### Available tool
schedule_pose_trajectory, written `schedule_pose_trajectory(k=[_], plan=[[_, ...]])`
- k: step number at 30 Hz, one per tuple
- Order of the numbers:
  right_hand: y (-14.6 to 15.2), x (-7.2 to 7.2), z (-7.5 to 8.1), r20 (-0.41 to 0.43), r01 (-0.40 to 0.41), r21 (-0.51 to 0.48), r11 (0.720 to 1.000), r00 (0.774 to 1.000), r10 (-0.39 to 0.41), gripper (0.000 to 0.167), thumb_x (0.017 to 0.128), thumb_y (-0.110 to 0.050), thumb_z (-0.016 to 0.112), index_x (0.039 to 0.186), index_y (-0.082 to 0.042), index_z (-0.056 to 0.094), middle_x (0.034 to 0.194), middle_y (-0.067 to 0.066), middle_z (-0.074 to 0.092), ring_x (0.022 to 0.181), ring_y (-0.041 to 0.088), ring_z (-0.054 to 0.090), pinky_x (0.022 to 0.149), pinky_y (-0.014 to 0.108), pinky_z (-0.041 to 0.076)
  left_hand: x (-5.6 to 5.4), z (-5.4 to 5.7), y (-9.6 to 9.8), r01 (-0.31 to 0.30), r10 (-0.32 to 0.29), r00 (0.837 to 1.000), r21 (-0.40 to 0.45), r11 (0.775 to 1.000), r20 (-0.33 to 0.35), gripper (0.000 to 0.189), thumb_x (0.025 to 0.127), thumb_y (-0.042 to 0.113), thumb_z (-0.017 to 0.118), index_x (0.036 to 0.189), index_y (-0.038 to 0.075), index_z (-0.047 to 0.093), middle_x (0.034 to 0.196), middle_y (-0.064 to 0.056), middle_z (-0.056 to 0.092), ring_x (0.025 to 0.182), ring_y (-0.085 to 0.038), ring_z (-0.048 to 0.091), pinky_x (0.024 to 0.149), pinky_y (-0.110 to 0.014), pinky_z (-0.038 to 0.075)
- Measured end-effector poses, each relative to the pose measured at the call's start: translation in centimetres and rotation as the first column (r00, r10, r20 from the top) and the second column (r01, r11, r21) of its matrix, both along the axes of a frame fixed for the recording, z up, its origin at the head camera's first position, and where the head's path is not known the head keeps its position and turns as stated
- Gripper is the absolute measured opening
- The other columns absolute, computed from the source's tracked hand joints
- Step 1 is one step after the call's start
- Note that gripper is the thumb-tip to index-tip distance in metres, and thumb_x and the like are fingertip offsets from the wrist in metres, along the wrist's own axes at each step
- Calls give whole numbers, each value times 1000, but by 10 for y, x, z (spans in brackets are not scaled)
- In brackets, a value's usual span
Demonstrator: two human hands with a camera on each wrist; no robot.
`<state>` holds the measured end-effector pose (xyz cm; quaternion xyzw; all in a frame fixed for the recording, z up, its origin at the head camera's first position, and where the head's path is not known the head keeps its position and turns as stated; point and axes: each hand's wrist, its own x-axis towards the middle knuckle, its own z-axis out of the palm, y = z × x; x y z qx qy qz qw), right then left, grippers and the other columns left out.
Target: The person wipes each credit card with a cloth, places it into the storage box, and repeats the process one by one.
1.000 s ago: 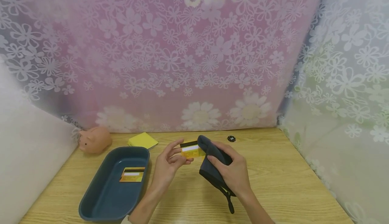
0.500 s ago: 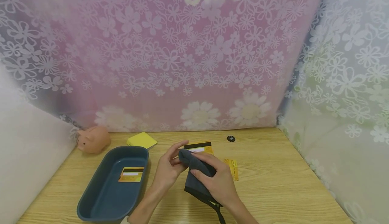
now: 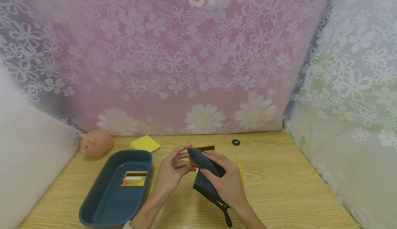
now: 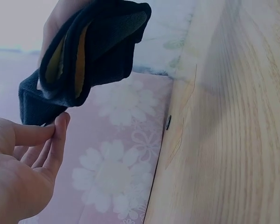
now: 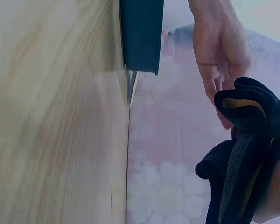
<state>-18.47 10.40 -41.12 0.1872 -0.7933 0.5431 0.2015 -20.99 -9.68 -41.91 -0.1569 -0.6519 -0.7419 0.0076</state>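
My right hand grips a folded dark blue fabric pouch with a black edge and strap; yellow-orange edges show in its folds in both wrist views. My left hand pinches a yellow bank card with a black stripe, mostly hidden behind the pouch in the head view. In the left wrist view, the left thumb and fingertips meet right at the pouch's lower corner. Another yellow card shows partly past the right hand.
A blue tray stands at the left with a striped yellow card in it. Behind it are a pink piggy bank and a yellow notepad. A black poker chip lies near the table's back edge.
The right hand has carried the pouch left across the pinched card, then slightly back right. The card beyond the right hand has come into view. The left hand has hardly moved.
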Motion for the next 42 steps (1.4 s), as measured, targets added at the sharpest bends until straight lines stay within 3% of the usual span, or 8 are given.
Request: schedule_pose_trajectory(k=[6,12,17,23,29,35,42], plan=[[9,-5,1,-5,44,-8,999,999,-44,49,87,-15,87,132,-28,73,135,-5,68,121,20,67,89,31,61,-1,2,-1,-23,23,1000,-10,1000,-6,64,91,-8,73,149,14,57,131,-23,66,96,-27,76,88,-42,63],[18,-10,4,-11,99,6,995,995,-99,50,86,-16,87,132,-32,73,134,-10,68,122,16,65,90,30,60,-1,5,-3,-50,50,999,13,999,14,63,90,-8,74,146,16,60,130,-17,67,94,-27,76,88,-46,63],[25,-14,5,3,148,-6,989,989,-148,51,86,-15,88,131,-33,73,131,-10,69,121,17,66,87,28,60,-2,5,-5,-50,50,999,36,998,1,63,90,-9,74,145,19,61,129,-17,67,95,-35,75,88,-46,63],[36,-18,7,20,198,-16,980,980,-198,48,87,-17,87,131,-30,74,130,-3,70,116,24,68,83,26,60,-2,4,-5,-46,46,999,56,997,-3,63,91,-10,72,146,19,61,127,-20,68,89,-29,77,88,-43,63],[48,-19,12,53,249,-46,967,968,-247,46,87,-18,88,130,-30,75,133,-4,69,111,20,69,78,20,59,-1,4,-4,-37,34,999,81,996,31,64,92,-12,70,145,22,61,128,-20,67,91,-32,77,92,-44,62],[46,-17,14,26,221,-59,974,975,-219,49,86,-18,88,130,-33,74,132,-6,69,110,18,68,78,22,60,-3,3,-5,-52,49,998,63,997,34,65,91,-11,72,148,17,59,132,-16,66,92,-27,76,89,-44,63],[31,-13,13,-7,115,-66,991,993,-116,48,88,-16,86,131,-32,73,136,-7,67,128,18,63,86,23,60,-3,3,-5,-60,60,998,25,998,25,66,91,-11,72,149,15,58,135,-17,65,93,-23,75,87,-45,63]])
